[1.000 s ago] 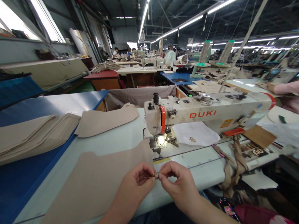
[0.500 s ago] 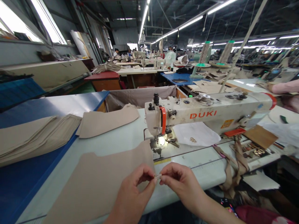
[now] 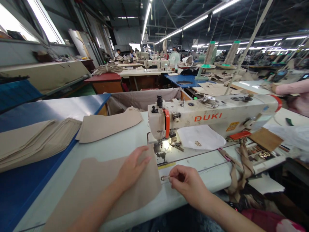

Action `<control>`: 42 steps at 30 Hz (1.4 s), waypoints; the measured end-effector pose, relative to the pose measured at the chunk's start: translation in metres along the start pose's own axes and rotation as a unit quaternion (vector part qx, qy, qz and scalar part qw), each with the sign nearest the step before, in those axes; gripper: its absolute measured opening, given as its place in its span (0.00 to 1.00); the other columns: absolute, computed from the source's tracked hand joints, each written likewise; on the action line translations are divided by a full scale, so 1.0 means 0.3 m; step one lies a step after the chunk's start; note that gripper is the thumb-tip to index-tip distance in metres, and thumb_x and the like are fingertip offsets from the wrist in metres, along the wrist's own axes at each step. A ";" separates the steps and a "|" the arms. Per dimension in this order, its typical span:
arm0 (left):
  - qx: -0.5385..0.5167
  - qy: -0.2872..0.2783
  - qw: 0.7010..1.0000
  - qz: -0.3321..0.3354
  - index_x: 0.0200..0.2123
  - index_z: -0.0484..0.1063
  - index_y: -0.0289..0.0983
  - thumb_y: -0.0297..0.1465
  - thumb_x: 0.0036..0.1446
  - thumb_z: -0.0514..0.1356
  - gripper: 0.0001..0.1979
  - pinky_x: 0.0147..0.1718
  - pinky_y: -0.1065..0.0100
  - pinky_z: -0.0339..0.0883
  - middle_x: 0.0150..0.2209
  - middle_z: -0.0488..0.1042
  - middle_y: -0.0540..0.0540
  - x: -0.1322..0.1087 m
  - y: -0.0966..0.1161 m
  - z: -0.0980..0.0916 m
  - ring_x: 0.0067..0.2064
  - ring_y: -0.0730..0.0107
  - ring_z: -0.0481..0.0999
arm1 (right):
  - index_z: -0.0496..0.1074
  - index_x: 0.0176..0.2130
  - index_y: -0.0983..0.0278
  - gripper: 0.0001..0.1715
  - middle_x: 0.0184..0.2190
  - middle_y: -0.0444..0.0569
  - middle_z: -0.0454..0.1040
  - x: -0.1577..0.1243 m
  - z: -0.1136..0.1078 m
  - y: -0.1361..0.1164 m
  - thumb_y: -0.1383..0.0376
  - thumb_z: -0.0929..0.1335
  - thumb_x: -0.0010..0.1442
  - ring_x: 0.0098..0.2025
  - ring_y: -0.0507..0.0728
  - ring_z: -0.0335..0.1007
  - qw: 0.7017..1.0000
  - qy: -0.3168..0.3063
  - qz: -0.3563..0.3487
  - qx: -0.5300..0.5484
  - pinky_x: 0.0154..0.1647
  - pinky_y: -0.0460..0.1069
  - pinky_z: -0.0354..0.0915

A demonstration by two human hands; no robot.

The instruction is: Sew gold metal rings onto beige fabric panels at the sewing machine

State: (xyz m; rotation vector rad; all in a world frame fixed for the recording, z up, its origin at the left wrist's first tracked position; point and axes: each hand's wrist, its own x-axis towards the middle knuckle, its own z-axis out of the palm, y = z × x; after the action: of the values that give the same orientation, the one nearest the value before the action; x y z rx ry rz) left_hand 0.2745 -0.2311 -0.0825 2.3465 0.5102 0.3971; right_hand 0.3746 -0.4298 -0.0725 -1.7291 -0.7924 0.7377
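My left hand [image 3: 132,167] lies on a large beige fabric panel [image 3: 103,180], fingers stretched out toward the panel's upper right corner. The thumb is apart from the fingers. My right hand [image 3: 187,182] pinches a small pale fabric tab with a ring [image 3: 165,178] between thumb and fingertips, just right of the panel's edge. Ahead of both hands stands a sewing machine [image 3: 207,112], its lamp lighting the needle plate [image 3: 164,145]. The panel's corner reaches close to that plate.
A second beige piece [image 3: 111,125] lies behind the panel. On the left, a stack of cut pieces [image 3: 36,138] rests on a blue surface. White cloth with small metal rings [image 3: 198,143] sits under the machine arm. Beige strips [image 3: 238,167] hang over the table edge. A co-worker's sleeve [image 3: 292,87] shows at far right.
My left hand has let go of the small tab and moved up and left onto the panel. The right hand keeps the tab, slightly farther right.
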 end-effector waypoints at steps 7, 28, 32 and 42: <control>0.212 -0.017 0.967 0.137 0.59 0.60 0.34 0.39 0.62 0.50 0.25 0.58 0.55 0.60 0.61 0.62 0.38 -0.024 -0.082 0.106 0.61 0.57 0.61 | 0.69 0.24 0.66 0.07 0.16 0.38 0.67 0.082 -0.017 0.029 0.76 0.64 0.47 0.20 0.48 0.63 0.997 0.010 0.063 0.040 0.23 0.42 0.59; 0.193 0.099 0.938 0.269 0.31 0.71 0.36 0.27 0.62 0.50 0.11 0.38 0.62 0.71 0.32 0.74 0.44 0.039 -0.015 0.102 0.37 0.64 0.72 | 0.67 0.16 0.64 0.12 0.11 0.39 0.67 0.340 0.053 -0.011 0.77 0.63 0.43 0.16 0.51 0.69 0.985 -0.070 0.150 -0.047 0.16 0.41 0.65; 0.210 0.102 0.925 0.300 0.28 0.69 0.37 0.24 0.61 0.49 0.12 0.36 0.64 0.71 0.30 0.73 0.45 0.055 -0.009 0.117 0.35 0.66 0.72 | 0.67 0.15 0.65 0.12 0.12 0.41 0.69 0.343 0.049 -0.016 0.77 0.63 0.44 0.16 0.51 0.70 0.985 -0.080 0.137 -0.073 0.17 0.41 0.65; 0.176 0.105 0.934 0.291 0.27 0.67 0.37 0.22 0.56 0.52 0.09 0.34 0.64 0.71 0.28 0.74 0.46 0.067 -0.010 0.121 0.33 0.66 0.73 | 0.73 0.29 0.66 0.09 0.28 0.49 0.76 0.279 -0.001 -0.007 0.73 0.64 0.56 0.34 0.56 0.72 0.971 -0.023 -0.023 -0.237 0.38 0.48 0.64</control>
State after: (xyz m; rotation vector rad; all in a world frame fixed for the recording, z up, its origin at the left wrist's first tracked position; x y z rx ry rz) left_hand 0.3062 -0.2403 -0.1077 2.8011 -0.0486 0.8991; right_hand 0.4240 -0.3623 -0.0788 -2.1131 -1.1020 0.5879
